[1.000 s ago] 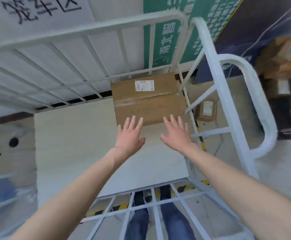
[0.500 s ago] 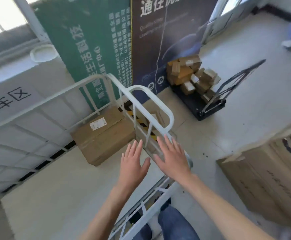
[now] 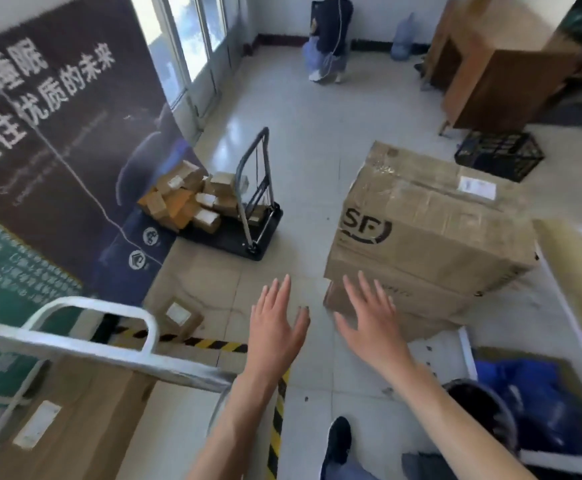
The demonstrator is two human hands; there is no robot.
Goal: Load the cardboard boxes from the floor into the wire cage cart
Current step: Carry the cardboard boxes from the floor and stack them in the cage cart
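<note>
Cardboard box (image 3: 431, 237), large and marked "SF", stands on the tiled floor (image 3: 303, 140) just ahead of the person, right of centre. Left hand (image 3: 275, 327) and right hand (image 3: 372, 327) are both empty, fingers spread wide, reaching toward its near lower corner; neither touches it yet. One box (image 3: 75, 420) already lies inside the wire cage cart (image 3: 109, 344) at the lower left edge of the view.

Likely hazards: the box looks bulky and its taped top creased, so a grip at one corner alone could let it tip or slip; a small box (image 3: 180, 315) on the floor near the yellow-black floor tape (image 3: 210, 342) could catch a foot on the way to the cart.

Setting: pale glossy tiles, a platform trolley (image 3: 248, 233) piled with parcels (against the printed banner (image 3: 57, 133)), a black crate (image 3: 499, 154) beyond.
</note>
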